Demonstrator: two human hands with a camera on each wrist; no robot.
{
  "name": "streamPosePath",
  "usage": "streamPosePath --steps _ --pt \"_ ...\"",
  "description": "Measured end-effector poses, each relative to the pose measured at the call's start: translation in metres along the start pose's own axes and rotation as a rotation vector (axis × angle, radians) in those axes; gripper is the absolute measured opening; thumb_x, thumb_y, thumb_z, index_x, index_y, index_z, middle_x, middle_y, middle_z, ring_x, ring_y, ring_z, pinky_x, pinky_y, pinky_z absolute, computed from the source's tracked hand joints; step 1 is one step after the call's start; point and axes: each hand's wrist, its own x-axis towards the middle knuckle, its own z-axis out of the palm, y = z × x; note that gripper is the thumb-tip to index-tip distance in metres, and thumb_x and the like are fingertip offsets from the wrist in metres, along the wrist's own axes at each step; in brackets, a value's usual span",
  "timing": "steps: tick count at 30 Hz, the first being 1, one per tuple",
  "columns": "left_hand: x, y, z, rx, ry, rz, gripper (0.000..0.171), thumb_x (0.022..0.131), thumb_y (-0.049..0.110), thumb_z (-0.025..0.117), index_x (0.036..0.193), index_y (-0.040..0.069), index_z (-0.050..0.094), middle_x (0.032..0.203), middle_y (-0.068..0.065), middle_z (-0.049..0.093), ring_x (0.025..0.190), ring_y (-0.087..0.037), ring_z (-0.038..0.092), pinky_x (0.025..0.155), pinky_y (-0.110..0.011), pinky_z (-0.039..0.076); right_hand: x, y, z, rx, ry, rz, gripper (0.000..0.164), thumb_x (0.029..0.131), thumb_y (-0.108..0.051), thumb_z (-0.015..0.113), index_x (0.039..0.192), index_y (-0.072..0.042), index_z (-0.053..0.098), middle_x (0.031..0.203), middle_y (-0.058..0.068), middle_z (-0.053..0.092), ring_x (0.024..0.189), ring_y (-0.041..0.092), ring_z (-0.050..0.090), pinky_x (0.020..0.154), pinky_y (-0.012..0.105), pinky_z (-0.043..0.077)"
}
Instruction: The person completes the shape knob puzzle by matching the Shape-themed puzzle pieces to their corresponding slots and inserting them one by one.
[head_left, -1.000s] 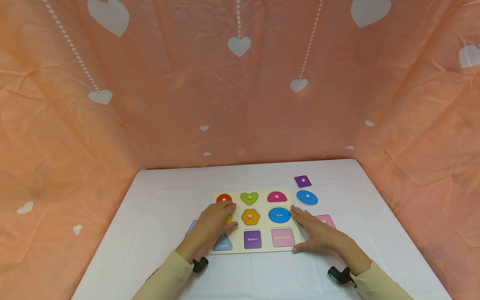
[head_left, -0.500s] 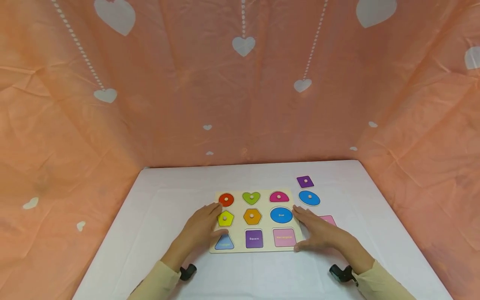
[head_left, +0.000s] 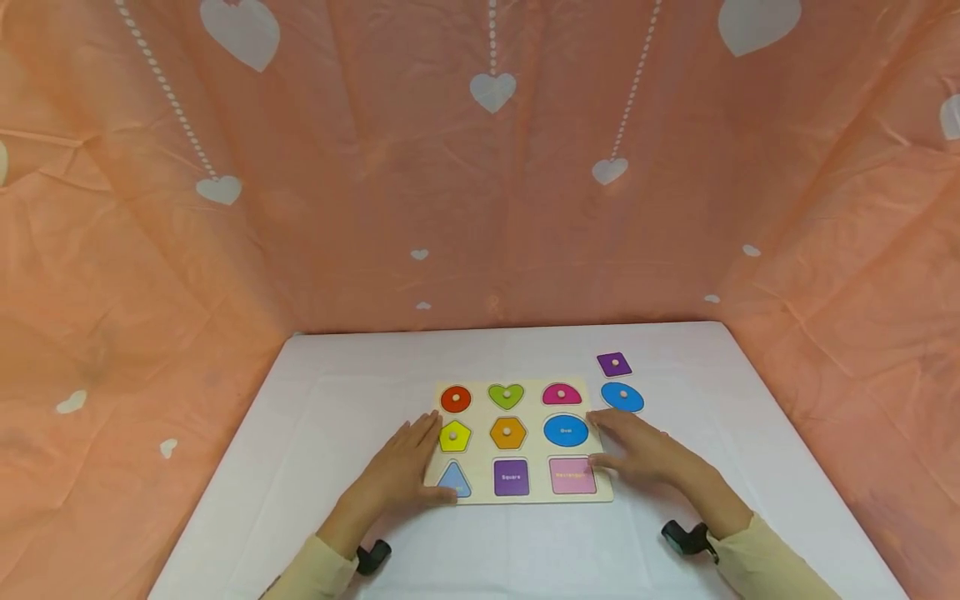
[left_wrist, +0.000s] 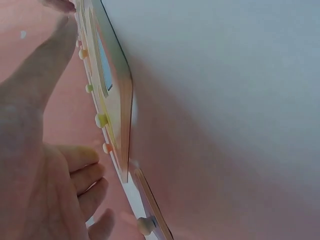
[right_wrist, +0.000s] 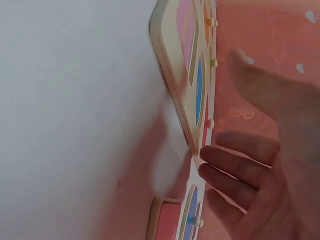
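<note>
A cream shape puzzle board (head_left: 480, 450) lies flat between my two hands. Knobbed pieces fill several slots: a red circle (head_left: 455, 399), green heart (head_left: 506, 396), magenta half circle (head_left: 562, 394), yellow pentagon (head_left: 454, 437) and orange hexagon (head_left: 507, 432). The oval (head_left: 566, 431), triangle, square (head_left: 511, 477) and rectangle recesses hold no pieces. My left hand (head_left: 401, 467) lies along the board's left edge, fingers extended, thumb at the lower corner. My right hand (head_left: 645, 446) is at the right edge, fingers loosely extended, thumb over the rectangle recess (head_left: 573, 477).
A loose purple piece (head_left: 614, 364) and blue oval piece (head_left: 622, 397) lie right of the board. A loose pink piece (right_wrist: 168, 220) shows in the right wrist view. Another knobbed piece (left_wrist: 154, 210) lies by the left hand. Pink heart-print cloth (head_left: 480, 208) walls the table.
My left hand has drawn back from over the board to its left edge, uncovering the red circle and yellow pentagon. My right thumb has shifted up over the rectangle recess.
</note>
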Motion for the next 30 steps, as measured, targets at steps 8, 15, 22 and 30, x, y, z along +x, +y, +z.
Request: streamPosePath --steps 8,15,22,30 --pt "-0.006 0.001 0.004 -0.032 -0.010 -0.006 0.129 0.077 0.067 0.088 0.169 0.000 0.027 0.178 -0.016 0.023 0.165 -0.032 0.021 0.135 -0.051 0.017 0.011 0.010 -0.006 -0.043 0.196 -0.044 0.048 0.098 -0.025 0.081 0.137 0.001 0.069 0.135 0.021 0.069 0.131 0.046 0.061 0.110 0.063 0.052" --pt "-0.011 0.004 0.002 -0.047 -0.009 -0.001 0.128 0.078 0.066 0.088 0.168 -0.003 0.028 0.177 -0.018 0.023 0.164 -0.034 0.021 0.135 -0.053 0.017 0.020 0.022 -0.012 0.021 0.319 0.023 0.037 0.096 -0.018 0.082 0.127 0.001 0.074 0.114 0.013 0.070 0.109 0.034 0.066 0.097 0.055 0.062" --pt "-0.011 0.004 0.003 -0.022 -0.020 -0.015 0.127 0.078 0.067 0.087 0.168 -0.002 0.027 0.177 -0.016 0.023 0.164 -0.032 0.022 0.135 -0.052 0.017 0.026 0.033 -0.017 -0.010 0.355 0.089 0.035 0.096 -0.016 0.083 0.124 0.003 0.074 0.115 0.017 0.068 0.106 0.036 0.062 0.096 0.057 0.062" --pt "-0.012 0.003 0.005 -0.017 -0.017 -0.036 0.127 0.078 0.065 0.088 0.168 -0.001 0.028 0.177 -0.016 0.024 0.164 -0.032 0.023 0.135 -0.051 0.019 0.031 0.040 -0.020 -0.037 0.371 0.184 0.035 0.098 -0.017 0.079 0.126 0.002 0.072 0.109 0.018 0.067 0.103 0.036 0.061 0.092 0.056 0.062"
